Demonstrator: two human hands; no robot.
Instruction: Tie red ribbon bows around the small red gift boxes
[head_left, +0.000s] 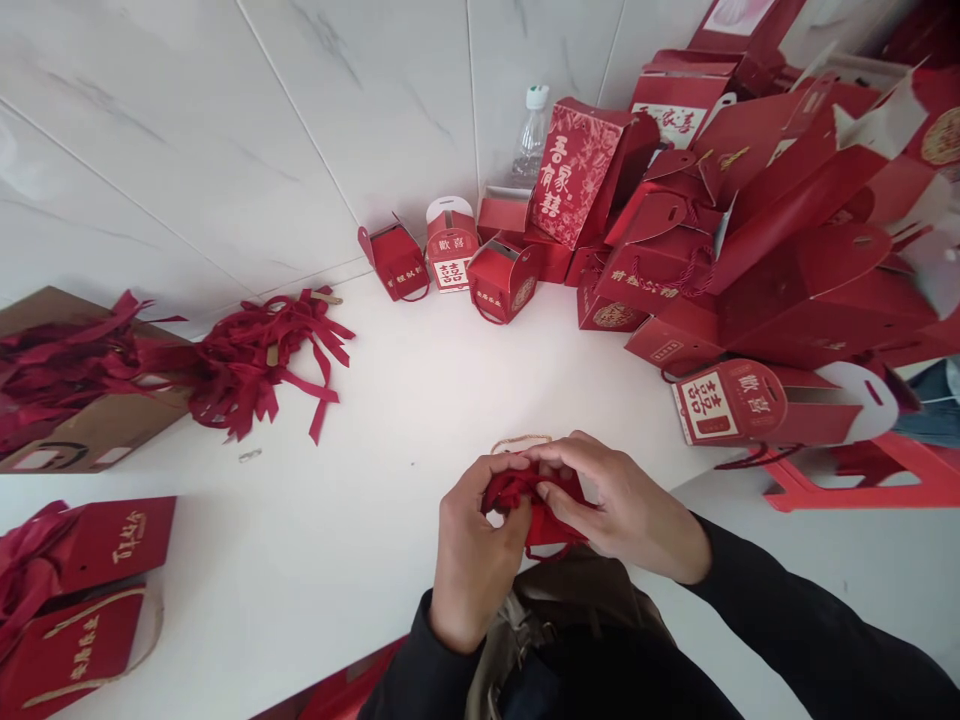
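Note:
At the table's front edge, a red ribbon is bunched into a bow-like shape between my two hands. Thumb and fingers of my left hand curl round its left side. My right hand pinches it from the right with thumb and index finger. Under the ribbon lies a small red gift box, mostly covered by my hands. A gold cord loops out beyond my fingertips, and a dark red cord hangs at the near side. How the ribbon is fastened cannot be made out.
A cardboard box overflows with red ribbons at left. Red boxes stand front left. Small gift boxes line the wall beside a plastic bottle. Many red boxes pile up right, above a red stool.

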